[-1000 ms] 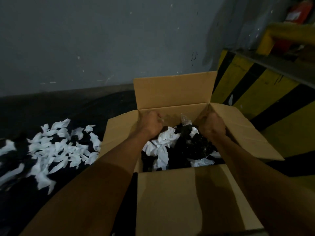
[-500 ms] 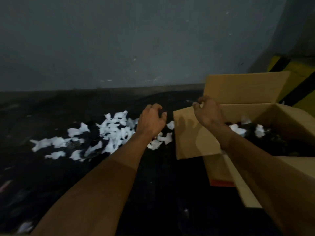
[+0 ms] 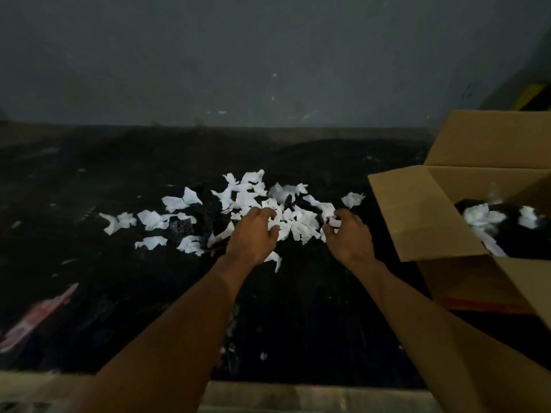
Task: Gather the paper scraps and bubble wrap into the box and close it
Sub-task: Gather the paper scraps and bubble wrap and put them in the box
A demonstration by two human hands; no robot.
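Note:
Several white paper scraps point(image 3: 244, 201) lie scattered on a dark mat. My left hand point(image 3: 253, 236) sits on the near side of the pile, fingers curled over scraps. To its right, my right hand point(image 3: 348, 236) has its fingers curled round scraps at the pile's right end. An open cardboard box point(image 3: 414, 216) stands at the right with its flaps up; white paper and dark material lie inside it. A patch of dark bubble wrap point(image 3: 182, 229) shows among the scraps on the left.
A grey wall point(image 3: 238, 61) rises behind the mat. A pale floor strip point(image 3: 268, 394) runs along the mat's near edge. A reddish blurred object point(image 3: 35, 317) lies at the left. Yellow and black striping point(image 3: 533, 96) shows at the far right.
Both hands left the box and moved left and down onto the scrap pile. The view swung left, so the box now sits at the right edge.

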